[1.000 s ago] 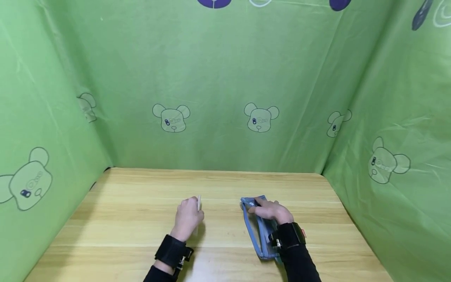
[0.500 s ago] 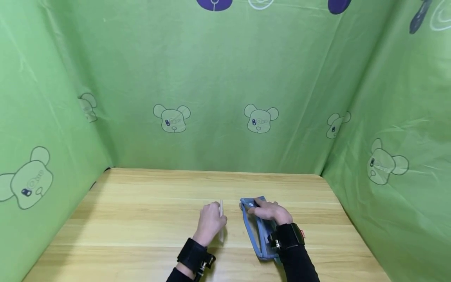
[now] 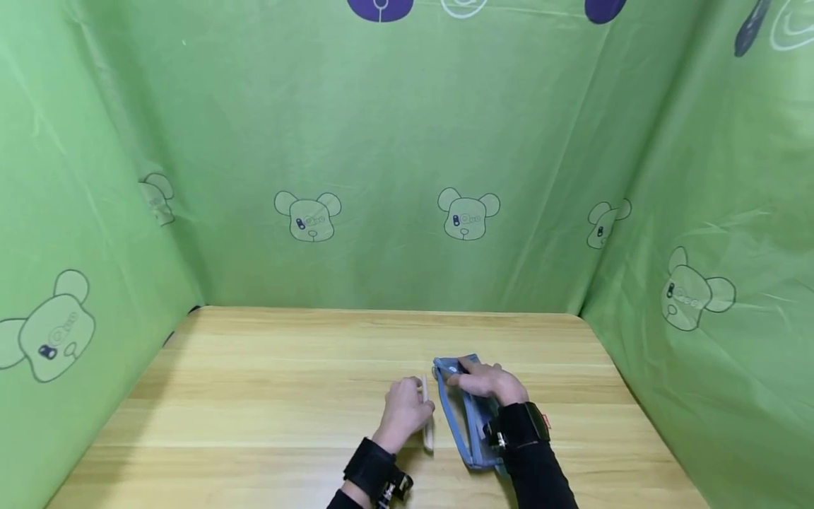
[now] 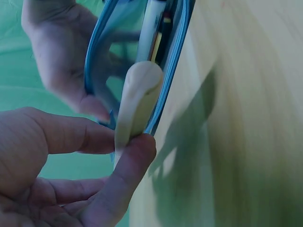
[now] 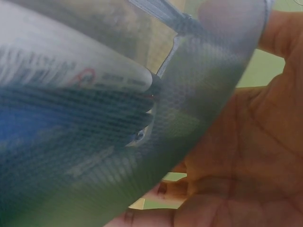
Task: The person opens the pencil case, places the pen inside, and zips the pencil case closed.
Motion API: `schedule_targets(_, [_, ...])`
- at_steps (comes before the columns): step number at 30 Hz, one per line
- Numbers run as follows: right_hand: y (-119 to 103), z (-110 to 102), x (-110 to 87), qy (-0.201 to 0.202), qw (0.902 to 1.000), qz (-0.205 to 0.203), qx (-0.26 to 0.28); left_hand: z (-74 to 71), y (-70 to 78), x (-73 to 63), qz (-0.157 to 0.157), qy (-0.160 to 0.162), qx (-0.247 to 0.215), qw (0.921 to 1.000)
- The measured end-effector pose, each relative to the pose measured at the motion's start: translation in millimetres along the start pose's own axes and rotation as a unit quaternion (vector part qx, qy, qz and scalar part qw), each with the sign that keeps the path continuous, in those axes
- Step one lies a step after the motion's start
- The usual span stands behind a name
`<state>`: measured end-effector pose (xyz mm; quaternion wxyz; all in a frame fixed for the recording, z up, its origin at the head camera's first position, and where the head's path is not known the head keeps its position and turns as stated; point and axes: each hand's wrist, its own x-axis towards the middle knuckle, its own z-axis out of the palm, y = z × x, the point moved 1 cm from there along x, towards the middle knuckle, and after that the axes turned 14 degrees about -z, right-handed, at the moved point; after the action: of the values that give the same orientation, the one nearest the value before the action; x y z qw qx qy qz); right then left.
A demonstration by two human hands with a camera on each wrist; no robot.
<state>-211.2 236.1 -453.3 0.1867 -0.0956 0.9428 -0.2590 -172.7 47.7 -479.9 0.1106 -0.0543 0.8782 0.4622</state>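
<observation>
My left hand (image 3: 404,413) pinches a slim cream-coloured stick (image 3: 428,435) with a rounded end between thumb and finger, just left of the pouch. What kind of stick it is, I cannot tell. My right hand (image 3: 492,383) holds the far end of a blue see-through mesh zip pouch (image 3: 469,417), whose mouth gapes. Inside, the left wrist view shows a white tube (image 4: 150,28) and darker slim items (image 4: 163,35) beside it. Print runs along the white tube (image 5: 71,52) in the right wrist view. The stick's rounded end appears in front of the pouch's mouth there in the left wrist view.
Both hands work over a light wooden table (image 3: 267,396). Green cloth walls (image 3: 381,141) printed with bear heads enclose it at the back and both sides. The black wrist straps (image 3: 370,466) carry small cameras.
My left hand has moved right across the table with the cream stick, from well left of the pouch to close beside it. My right hand and the pouch have stayed put.
</observation>
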Motion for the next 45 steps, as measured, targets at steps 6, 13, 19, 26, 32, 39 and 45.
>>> schedule_targets(6, [0.3,0.1,1.4,0.001,1.0000,-0.008,-0.003,15.7,0.8,3.8,0.011,-0.001,-0.001,0.9999])
schedule_targets(13, [0.3,-0.6,0.8,0.004,1.0000,-0.006,0.001,26.4,4.4,6.4,0.014,0.004,-0.023,0.9996])
schedule_targets(19, [0.1,-2.0,1.1,0.003,1.0000,-0.007,0.002,31.8,6.9,8.5,0.005,0.016,-0.052,0.9985])
schedule_targets(26, [-0.6,-2.9,2.2,0.004,0.9999,-0.009,-0.003,38.1,9.5,5.1,-0.016,0.035,-0.096,0.9947])
schedule_targets(32, [-0.3,-1.3,1.4,0.006,1.0000,-0.003,0.002,43.2,12.5,2.2,-0.025,0.028,-0.146,0.9886])
schedule_targets(39, [-0.9,0.3,3.2,0.006,0.9999,-0.014,0.008,48.6,15.1,1.4,-0.023,0.014,-0.163,0.9863])
schedule_targets(45, [0.2,0.9,3.5,0.000,0.9998,-0.020,0.005,51.2,15.5,5.1,-0.017,0.007,-0.146,0.9891])
